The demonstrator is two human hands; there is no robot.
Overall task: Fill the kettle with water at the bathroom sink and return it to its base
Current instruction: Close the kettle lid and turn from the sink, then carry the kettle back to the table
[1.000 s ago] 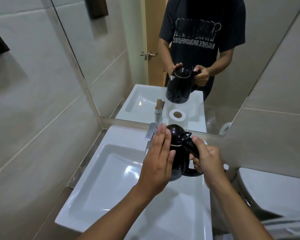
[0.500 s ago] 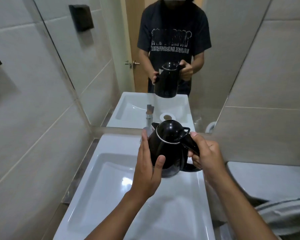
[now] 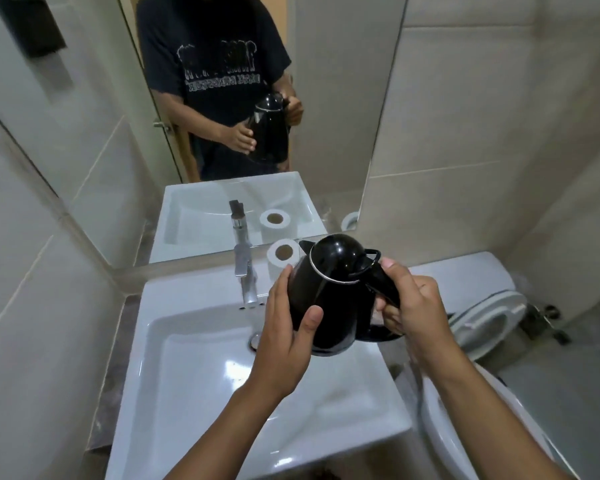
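Note:
A black kettle [image 3: 336,289] with its lid down hangs over the right side of the white sink [image 3: 194,382], tilted a little to the left. My right hand [image 3: 409,303] grips its handle from the right. My left hand [image 3: 288,327] wraps the kettle's body from the left, thumb on its front. The chrome tap [image 3: 245,275] stands just left of the kettle, apart from it; I see no water running. The kettle's base is not in view.
A toilet-paper roll [image 3: 283,256] stands behind the kettle by the mirror [image 3: 257,98]. A white toilet [image 3: 482,306] sits right of the sink. Tiled walls close in on the left and right. The mirror shows a person holding the kettle.
The kettle has moved right, away from the tap. My left hand has slid down from its top to its side. The view has shifted left.

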